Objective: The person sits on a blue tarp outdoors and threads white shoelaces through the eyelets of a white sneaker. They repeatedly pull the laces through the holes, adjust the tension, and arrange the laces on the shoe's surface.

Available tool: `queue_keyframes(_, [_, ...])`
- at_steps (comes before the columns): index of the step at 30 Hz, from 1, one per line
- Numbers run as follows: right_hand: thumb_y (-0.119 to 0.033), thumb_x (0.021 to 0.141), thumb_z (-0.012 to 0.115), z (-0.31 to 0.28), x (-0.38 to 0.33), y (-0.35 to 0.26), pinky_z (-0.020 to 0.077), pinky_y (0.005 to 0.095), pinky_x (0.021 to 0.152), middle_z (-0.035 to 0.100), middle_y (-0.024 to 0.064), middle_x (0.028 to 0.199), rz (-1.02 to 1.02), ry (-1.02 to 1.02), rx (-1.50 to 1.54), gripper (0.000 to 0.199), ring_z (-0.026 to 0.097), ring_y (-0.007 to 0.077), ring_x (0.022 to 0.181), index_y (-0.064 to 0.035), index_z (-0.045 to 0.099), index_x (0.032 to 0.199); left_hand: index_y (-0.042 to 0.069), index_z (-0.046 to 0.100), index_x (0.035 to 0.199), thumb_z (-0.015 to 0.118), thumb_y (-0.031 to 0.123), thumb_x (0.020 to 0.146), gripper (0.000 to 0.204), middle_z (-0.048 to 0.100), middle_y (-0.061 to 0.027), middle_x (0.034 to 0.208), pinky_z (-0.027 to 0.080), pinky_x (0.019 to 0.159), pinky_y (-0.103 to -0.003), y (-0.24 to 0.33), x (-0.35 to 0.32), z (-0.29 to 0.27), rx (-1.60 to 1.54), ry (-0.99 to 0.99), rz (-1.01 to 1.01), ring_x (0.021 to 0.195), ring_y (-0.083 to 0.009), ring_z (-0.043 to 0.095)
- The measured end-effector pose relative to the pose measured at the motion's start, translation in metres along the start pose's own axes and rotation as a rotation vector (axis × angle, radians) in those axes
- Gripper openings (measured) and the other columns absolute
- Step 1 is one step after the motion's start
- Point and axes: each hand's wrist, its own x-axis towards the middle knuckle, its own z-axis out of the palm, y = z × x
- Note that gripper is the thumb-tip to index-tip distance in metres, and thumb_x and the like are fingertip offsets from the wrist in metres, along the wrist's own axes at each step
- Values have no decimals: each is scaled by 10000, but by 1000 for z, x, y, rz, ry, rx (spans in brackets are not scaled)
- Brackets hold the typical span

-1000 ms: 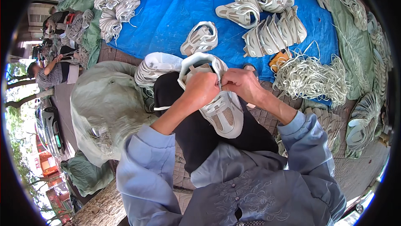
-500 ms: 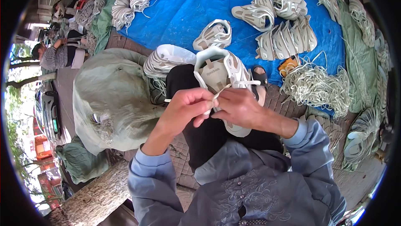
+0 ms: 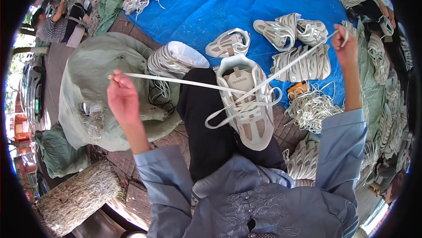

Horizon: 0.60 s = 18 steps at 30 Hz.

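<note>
A beige-and-white mesh sneaker (image 3: 246, 106) rests on the lap; its flat white lace (image 3: 176, 80) runs to the left hand (image 3: 123, 97) at 9 o'clock and the right hand (image 3: 345, 47) at 2 o'clock, each grip pinched shut on an end.

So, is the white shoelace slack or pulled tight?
Tight: the shoelace runs straight from the sneaker to both raised hands.

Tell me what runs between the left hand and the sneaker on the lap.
In the head view, a taut white shoelace stretches from the left hand to the sneaker, crossing the green sack and the black trouser leg.
</note>
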Motion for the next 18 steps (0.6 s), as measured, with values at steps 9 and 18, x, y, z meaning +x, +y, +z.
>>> queue_keyframes(9, [-158, 824, 548, -79, 57, -33, 287, 195, 419, 445, -2, 599, -77, 89, -16, 265, 382, 78, 485, 53, 533, 983, -58, 517, 925, 474, 15, 838, 121, 577, -138, 886, 493, 805, -314, 76, 39, -52, 521, 398, 252, 821, -200, 571])
queue_keyframes(18, [-205, 801, 560, -59, 44, -9, 242, 182, 412, 458, -23, 618, -89, -94, -429, 223, 370, 33, 482, 3, 608, 864, 28, 584, 862, 706, 71, 607, 286, 551, -86, 808, 463, 601, -293, -128, -69, 30, 2079, -592, 276, 705, -203, 552])
